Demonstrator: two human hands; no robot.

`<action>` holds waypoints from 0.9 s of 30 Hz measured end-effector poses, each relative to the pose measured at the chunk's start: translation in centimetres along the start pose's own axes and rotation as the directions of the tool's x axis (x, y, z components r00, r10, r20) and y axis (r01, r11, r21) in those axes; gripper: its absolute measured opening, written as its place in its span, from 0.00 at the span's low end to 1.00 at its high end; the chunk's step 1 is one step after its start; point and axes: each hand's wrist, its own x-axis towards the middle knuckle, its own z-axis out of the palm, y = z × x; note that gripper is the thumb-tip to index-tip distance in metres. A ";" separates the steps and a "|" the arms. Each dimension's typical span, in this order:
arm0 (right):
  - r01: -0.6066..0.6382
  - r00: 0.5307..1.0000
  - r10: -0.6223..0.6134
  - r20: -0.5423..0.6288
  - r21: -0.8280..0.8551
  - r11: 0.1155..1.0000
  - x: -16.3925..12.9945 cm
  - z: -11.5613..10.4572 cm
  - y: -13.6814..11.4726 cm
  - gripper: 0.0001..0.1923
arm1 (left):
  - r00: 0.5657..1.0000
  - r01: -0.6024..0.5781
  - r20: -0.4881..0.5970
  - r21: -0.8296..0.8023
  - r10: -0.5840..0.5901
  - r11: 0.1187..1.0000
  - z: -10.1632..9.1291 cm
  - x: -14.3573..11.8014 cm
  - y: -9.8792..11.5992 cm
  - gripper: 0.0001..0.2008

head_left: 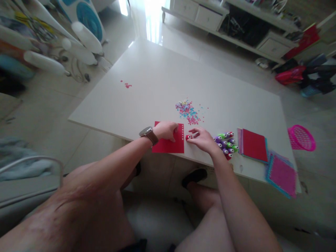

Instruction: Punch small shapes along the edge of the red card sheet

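Plainly 1 flat red paper square (168, 144) under left fingers (172, 134); small red punch (188, 137) between right fingers (194, 132).

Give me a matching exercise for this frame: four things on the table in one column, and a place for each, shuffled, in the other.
Things:
1. red paper sheet
2. small red punch
3. pile of paper bits
4. pink paper stack

Places:
A. at the table's right near corner
B. under the left hand
C. at the fingertips of the right hand
D. beyond both hands, mid-table

Pairs: 1-B, 2-C, 3-D, 4-A
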 end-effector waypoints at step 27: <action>-0.017 0.997 0.013 0.078 0.057 0.998 0.1 0.5 0.4 0.11 | 1.000 0.001 -0.028 -0.038 -0.002 0.999 0.2 0.2 -0.3 0.21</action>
